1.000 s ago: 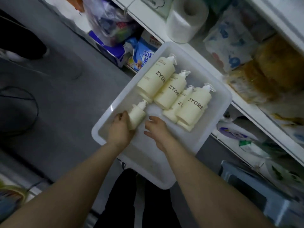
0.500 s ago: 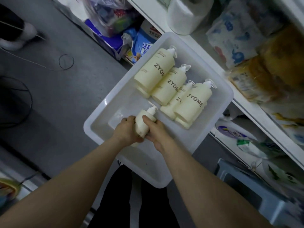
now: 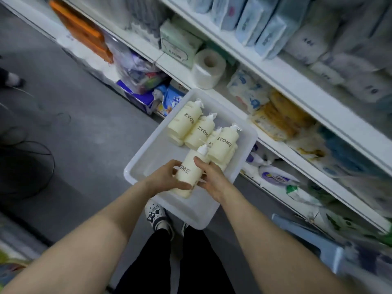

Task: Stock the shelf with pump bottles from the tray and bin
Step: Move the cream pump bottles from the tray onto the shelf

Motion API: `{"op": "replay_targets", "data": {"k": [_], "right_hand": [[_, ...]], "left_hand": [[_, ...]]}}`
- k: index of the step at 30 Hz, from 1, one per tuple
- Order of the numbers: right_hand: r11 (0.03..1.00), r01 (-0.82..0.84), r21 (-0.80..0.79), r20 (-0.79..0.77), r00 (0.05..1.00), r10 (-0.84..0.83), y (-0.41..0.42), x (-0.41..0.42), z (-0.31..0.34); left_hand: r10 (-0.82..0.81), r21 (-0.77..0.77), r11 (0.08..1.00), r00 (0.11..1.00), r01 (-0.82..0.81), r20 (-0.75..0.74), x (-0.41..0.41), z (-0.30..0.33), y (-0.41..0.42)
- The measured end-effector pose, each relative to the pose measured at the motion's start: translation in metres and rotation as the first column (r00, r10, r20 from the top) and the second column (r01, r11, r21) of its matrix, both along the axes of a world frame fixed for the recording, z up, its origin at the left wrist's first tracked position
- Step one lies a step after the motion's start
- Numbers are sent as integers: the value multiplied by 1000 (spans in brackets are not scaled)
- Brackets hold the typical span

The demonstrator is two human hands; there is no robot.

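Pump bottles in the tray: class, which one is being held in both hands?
The cream pump bottle nearest the person, gripped between the left hand and right hand. The other four lie untouched at the white tray's far end.

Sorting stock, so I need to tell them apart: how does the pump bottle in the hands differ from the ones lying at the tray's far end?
The held bottle is gripped by the left hand and right hand; the far bottles lie untouched, packed together in the white tray. Both are cream, marked ZYOME, with white pumps.
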State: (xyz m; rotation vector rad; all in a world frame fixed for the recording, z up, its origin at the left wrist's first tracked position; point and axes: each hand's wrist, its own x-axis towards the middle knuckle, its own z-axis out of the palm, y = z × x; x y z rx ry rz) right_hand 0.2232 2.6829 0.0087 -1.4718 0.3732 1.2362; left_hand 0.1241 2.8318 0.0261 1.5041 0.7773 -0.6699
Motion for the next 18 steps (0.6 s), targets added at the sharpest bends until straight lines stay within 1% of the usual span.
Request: {"op": "replay_targets", "data": {"k": [4, 8, 11, 15, 18], "right_hand": [[999, -3, 51, 67, 998, 0, -1, 8, 54], [993, 15, 116, 107, 994, -28, -4, 18, 106], [988, 36, 152, 155, 986, -60, -2, 25, 141], [977, 29, 210, 267, 960, -86, 3, 35, 189], [966, 27, 258, 340, 933, -117, 3, 41, 224]], "left_hand": [[-41, -103, 994, 997, 47, 60, 6, 54, 3], [-30, -181, 982, 993, 50, 112, 13, 97, 12], [-29, -151, 987, 984, 56, 173, 20, 130, 16], [-50, -105, 991, 956, 84, 289, 32, 174, 17], [-44, -67, 995, 928, 74, 370, 43, 202, 18]]}}
